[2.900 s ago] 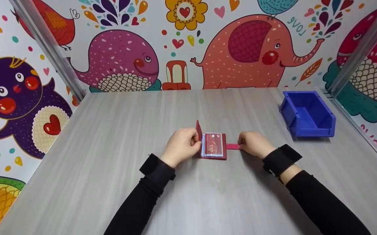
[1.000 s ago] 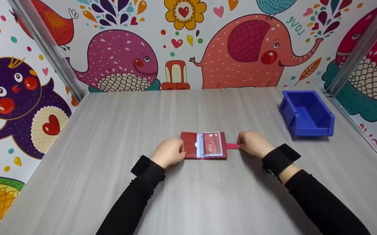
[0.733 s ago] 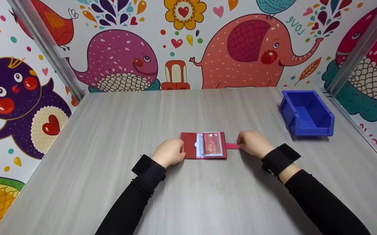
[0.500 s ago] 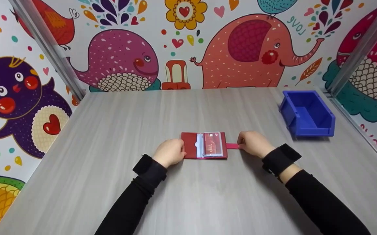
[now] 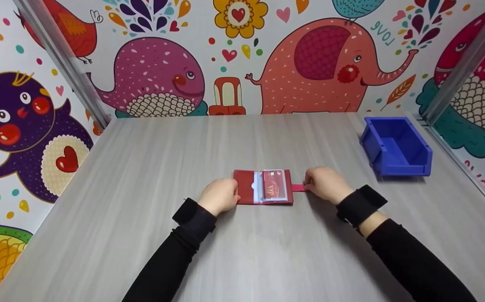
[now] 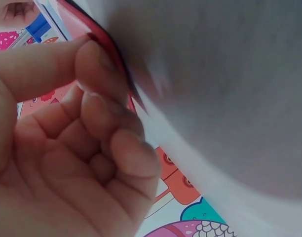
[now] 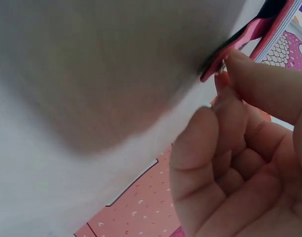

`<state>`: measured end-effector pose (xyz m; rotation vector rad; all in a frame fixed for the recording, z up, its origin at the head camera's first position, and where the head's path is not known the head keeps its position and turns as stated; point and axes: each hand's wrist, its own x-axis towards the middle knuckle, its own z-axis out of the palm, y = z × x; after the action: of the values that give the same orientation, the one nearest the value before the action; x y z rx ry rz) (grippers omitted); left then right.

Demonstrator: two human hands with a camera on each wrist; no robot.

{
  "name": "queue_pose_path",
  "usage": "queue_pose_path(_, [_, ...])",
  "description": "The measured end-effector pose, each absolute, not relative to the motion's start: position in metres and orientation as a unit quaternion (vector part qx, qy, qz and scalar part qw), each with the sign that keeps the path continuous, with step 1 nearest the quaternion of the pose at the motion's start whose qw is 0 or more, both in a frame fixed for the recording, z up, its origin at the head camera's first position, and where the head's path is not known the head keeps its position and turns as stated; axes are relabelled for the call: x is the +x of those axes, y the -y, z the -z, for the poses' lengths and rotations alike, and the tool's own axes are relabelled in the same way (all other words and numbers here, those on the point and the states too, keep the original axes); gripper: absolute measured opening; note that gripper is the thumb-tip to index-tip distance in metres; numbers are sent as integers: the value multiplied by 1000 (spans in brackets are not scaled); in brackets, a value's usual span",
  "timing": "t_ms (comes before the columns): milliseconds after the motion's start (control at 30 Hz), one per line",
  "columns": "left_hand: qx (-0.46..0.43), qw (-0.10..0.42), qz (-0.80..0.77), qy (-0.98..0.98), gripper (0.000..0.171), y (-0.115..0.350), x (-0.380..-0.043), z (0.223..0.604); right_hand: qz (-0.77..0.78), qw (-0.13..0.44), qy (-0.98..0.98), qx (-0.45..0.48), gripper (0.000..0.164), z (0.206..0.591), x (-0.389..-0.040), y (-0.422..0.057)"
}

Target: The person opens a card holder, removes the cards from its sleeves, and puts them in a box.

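So the red wallet (image 5: 245,193) is lying open on the table, right between the two hands, with the clear sleeves (image 5: 256,193) and a red card (image 5: 274,186) showing on the half nearer the right hand. Left hand (image 5: 219,196) has its fingers curled in, thumb and index pinching the outer edge of the cover. Right hand (image 5: 327,183) is mostly closed too, pinching the end of the pink strap (image 5: 298,187), which runs from the wallet straight to those fingertips.

Tips for holding it open like this, imo: go light on both pinches and match the pull, otherwise the wallet will probably slide toward the stronger side. Keep the cover edge low so it doesn't spring back up. Don't yank the strap, just keep it straight.

The blue bin (image 5: 406,170) sits beyond the right hand, off to its right, well apart from it. The pale table (image 5: 242,260) stretches out around both hands.
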<state>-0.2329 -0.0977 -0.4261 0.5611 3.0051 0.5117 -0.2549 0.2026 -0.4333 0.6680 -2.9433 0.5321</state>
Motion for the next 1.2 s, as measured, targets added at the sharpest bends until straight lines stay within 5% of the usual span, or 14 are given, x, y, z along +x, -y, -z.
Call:
queue_pose_path(567, [183,18,-164,-969,24,99,-234,427,-182,78,945,261,8,428,-254,-170])
queue_pose_path(1200, [190,11,-163,-968,23,100,-233,428,-174,56,946,268,25,433,-253,-155])
